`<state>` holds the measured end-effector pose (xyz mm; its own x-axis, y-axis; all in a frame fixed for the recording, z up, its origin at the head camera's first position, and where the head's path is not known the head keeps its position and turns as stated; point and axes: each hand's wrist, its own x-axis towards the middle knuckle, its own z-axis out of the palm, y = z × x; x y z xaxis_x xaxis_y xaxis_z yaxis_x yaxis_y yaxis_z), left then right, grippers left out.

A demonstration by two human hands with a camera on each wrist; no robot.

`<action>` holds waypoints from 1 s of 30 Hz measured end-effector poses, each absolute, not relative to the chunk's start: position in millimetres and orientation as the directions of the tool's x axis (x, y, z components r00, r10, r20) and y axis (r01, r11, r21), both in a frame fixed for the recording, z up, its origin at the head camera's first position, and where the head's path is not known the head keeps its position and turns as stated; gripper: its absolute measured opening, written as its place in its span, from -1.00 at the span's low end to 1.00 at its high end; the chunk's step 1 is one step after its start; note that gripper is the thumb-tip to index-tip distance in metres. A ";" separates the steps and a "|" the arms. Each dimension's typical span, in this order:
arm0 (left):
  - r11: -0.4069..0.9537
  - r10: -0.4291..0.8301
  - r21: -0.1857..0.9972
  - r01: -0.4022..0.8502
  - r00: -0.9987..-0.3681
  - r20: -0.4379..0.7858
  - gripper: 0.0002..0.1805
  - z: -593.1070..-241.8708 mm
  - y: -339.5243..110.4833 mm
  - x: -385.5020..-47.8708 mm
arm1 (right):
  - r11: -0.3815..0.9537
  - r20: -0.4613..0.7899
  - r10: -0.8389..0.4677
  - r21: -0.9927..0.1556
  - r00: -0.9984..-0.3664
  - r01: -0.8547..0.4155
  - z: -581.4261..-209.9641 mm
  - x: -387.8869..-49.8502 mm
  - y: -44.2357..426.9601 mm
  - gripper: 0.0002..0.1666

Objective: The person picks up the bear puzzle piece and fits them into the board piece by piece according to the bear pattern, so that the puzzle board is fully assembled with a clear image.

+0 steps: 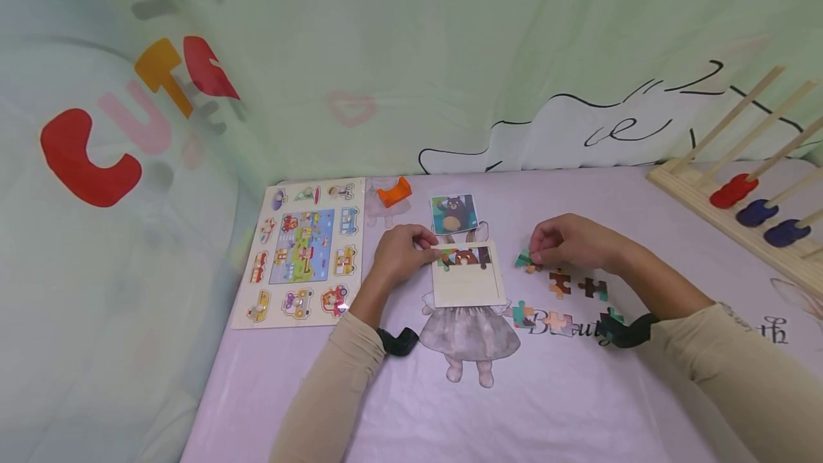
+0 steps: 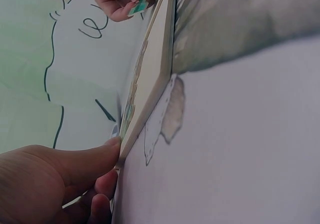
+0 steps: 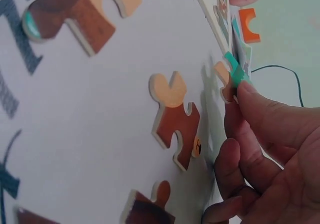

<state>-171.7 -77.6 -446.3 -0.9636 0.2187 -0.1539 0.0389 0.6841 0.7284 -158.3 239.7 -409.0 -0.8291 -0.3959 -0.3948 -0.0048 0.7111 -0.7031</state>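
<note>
My left hand (image 1: pixel 402 254) pinches the upper left corner of a cream puzzle tray (image 1: pixel 469 290), thumb on its rim in the left wrist view. Pieces showing a bear's head fill the tray's top row; bare wood shows below. To the right, my right hand (image 1: pixel 571 241) holds a green and brown jigsaw piece (image 3: pixel 235 77) between thumb and fingers, raised off the table. Several loose jigsaw pieces (image 1: pixel 559 283) lie on the cloth below that hand. Behind the tray lies a bear picture card (image 1: pixel 454 213).
A vehicle peg puzzle board (image 1: pixel 355 234) lies at the left. An orange block (image 1: pixel 394 192) sits near the back edge. At the far right stands a wooden rack (image 1: pixel 701 195) with upright rods and red and blue beads. A printed curtain hangs behind the table.
</note>
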 end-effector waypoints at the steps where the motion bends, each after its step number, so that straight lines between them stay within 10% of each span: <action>1: 0.684 0.220 0.728 0.040 -0.964 -0.153 -0.85 -446.4 -77.6 -171.7 | 0.716 -0.394 -0.389 -0.698 -0.833 -0.004 -409.2 -158.2 240.0 -0.83; 30: 0.684 0.213 0.729 0.028 -0.963 -0.163 -0.85 -448.5 -77.2 -172.9 | 0.678 -0.386 -0.366 -0.734 -0.846 0.042 -406.9 -153.9 218.9 -0.76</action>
